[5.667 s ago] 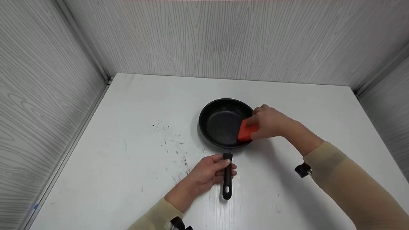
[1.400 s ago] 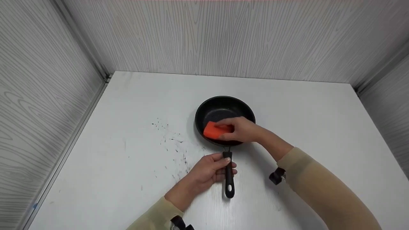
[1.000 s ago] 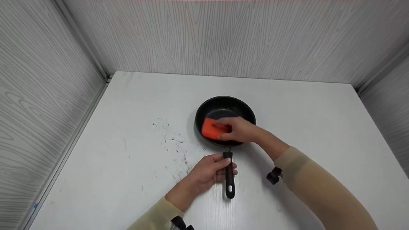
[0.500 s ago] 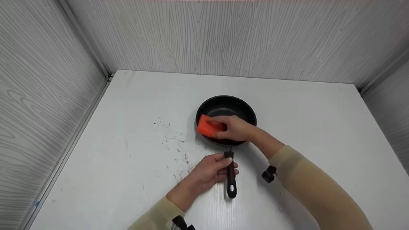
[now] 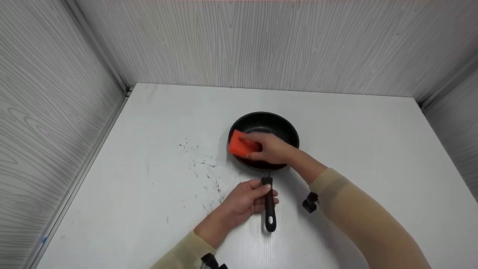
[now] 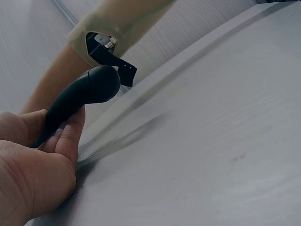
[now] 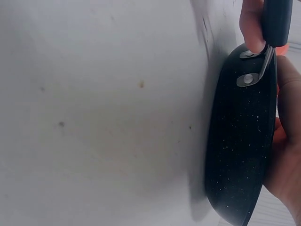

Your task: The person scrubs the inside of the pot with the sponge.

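Dark specks (image 5: 201, 175) are lying scattered on the white table (image 5: 373, 142) at the left. The left hand (image 5: 244, 200) is gripping the pan's black handle (image 5: 269, 205). The frying pan (image 5: 276, 123) is sitting mid-table, holding the orange sponge (image 5: 239, 147) against its left inner wall, grasped by the right hand (image 5: 270, 148).

A white table (image 5: 354, 123) with a faint wood grain carries 1 black frying pan (image 5: 276, 121), set near its middle with the handle (image 5: 269, 209) lying toward the near edge. Left of the pan lie scattered dark specks (image 5: 203, 168), possibly crumbs or scuffs.
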